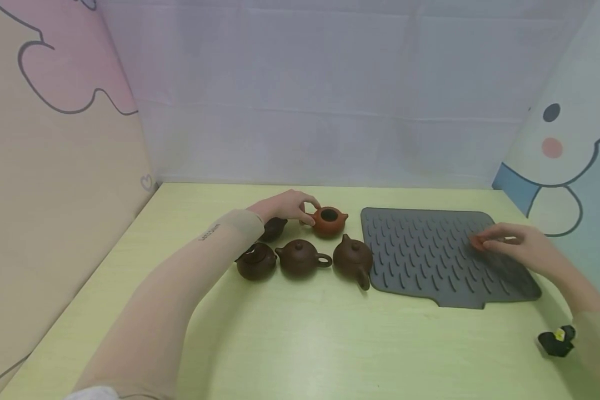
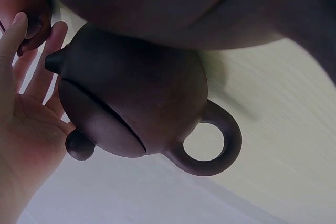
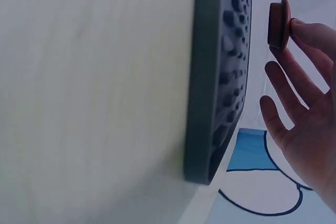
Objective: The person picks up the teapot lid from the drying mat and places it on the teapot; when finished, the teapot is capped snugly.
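Observation:
My left hand (image 1: 291, 205) pinches the handle of an orange-brown clay teapot (image 1: 330, 226), which has no lid on its dark round opening and its spout pointing right. In the left wrist view, the thumb and fingers meet at this teapot's (image 2: 23, 11) handle at the upper left. A dark brown teapot (image 2: 131, 93) with its lid on fills the middle of that view, beside the palm. Over the grey mat's right part, my right hand (image 1: 522, 247) holds a small orange-brown teapot lid (image 1: 477, 242). The right wrist view shows the lid (image 3: 278, 24) on edge, its knob pinched between thumb and fingers.
Dark brown teapots stand close together: one (image 1: 274, 229) partly behind the left forearm, others (image 1: 256, 262) (image 1: 299, 258) in front, and one (image 1: 352, 258) against the ridged grey mat's (image 1: 405, 253) left edge. A small black object (image 1: 556, 341) shows beside the right sleeve.

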The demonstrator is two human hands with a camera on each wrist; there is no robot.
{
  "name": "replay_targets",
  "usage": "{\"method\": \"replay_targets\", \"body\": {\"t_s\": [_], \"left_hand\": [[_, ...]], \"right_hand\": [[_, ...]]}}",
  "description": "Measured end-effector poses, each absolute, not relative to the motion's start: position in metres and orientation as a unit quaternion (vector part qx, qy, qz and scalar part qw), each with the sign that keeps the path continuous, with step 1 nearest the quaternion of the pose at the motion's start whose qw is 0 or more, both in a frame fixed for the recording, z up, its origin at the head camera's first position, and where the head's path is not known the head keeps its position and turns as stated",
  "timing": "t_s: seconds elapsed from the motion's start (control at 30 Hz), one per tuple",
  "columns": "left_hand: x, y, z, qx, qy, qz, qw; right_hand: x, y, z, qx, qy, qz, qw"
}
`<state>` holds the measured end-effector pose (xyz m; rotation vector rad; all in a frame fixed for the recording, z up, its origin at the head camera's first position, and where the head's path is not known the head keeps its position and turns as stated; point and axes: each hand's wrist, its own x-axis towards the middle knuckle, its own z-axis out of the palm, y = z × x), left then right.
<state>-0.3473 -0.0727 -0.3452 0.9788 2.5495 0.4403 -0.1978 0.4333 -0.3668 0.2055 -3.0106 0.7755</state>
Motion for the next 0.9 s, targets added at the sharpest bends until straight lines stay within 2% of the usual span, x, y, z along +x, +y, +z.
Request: {"method": "replay_targets", "body": {"t_s": [0.33,0.7,0.9], "left_hand": [[-0.345,-0.073,-0.343,0.338,0.906,0.163,0.196],[-0.345,-0.074,-0.344,0.336,0.905,0.168,0.2],[-0.345,-0.074,-0.344,0.34,0.905,0.164,0.195]], "right_hand": [[-0.225,0.375,-0.344,0.096,-0.953,0.289,0.016],[-0.257,0.303,-0.329,0.171,-0.924,0.34,-0.036],[-0.272,0.27,-0.329,0.2,-0.913,0.354,-0.041]]}}
